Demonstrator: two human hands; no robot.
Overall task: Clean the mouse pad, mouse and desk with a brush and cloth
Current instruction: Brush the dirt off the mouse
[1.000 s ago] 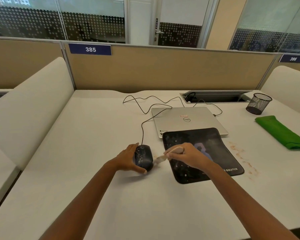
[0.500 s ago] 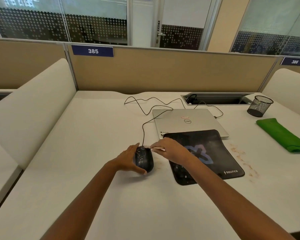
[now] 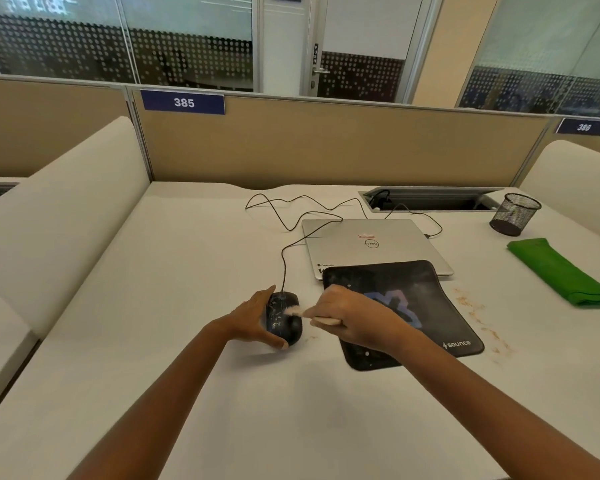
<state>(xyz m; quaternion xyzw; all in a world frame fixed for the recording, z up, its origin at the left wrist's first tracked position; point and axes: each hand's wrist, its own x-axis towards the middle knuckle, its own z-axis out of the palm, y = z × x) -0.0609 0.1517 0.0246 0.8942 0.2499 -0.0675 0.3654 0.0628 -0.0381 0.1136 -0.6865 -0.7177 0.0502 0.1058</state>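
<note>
While my left hand (image 3: 253,320) is gripping the mouse (image 3: 284,318), my right hand (image 3: 352,318) is pinching the brush (image 3: 312,315), bristles lying leftward across it.

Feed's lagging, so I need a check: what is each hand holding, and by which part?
The left hand holds the mouse, its grip across the sides. The right hand holds the brush by its handle, bristles on the mouse.

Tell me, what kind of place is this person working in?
Probably an open-plan office: a desk walled by a partition bearing tag 385 and tag 386, a closed laptop with a wired mouse, and glass-walled rooms behind.
</note>
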